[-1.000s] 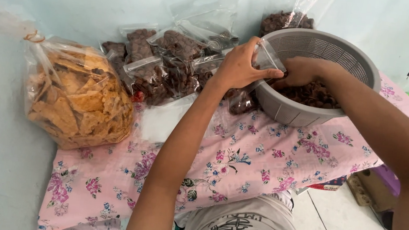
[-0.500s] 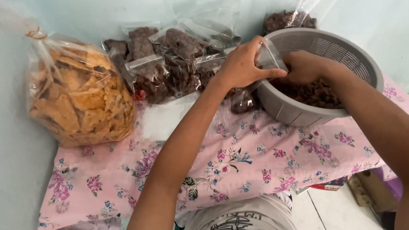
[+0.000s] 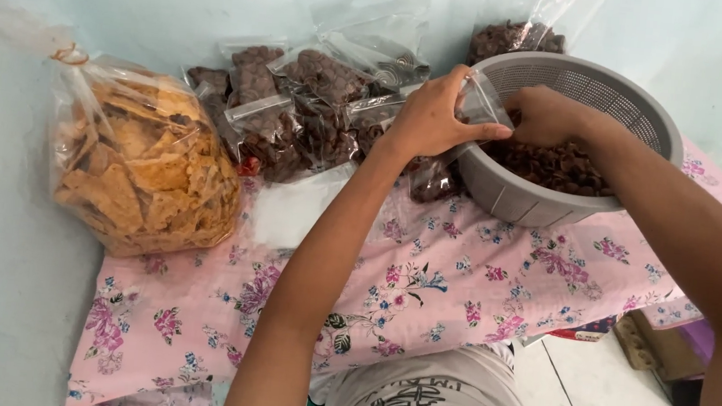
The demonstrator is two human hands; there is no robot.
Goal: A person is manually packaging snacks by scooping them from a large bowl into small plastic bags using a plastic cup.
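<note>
My left hand [image 3: 429,117] pinches a small clear pouch [image 3: 479,101] open over the grey colander [image 3: 520,201] rim, catching dark snacks [image 3: 550,166] my right hand [image 3: 546,115], grip curled shut, scoops.

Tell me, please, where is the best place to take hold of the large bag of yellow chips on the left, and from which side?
Probably grip the large bag of yellow chips at its gathered neck, coming from above. A rubber band ties it there into a narrow bunch at the bag's upper left corner, so one hand could close around it. The body below is wide, bulging and full of brittle chips that squeezing might crush.
</note>
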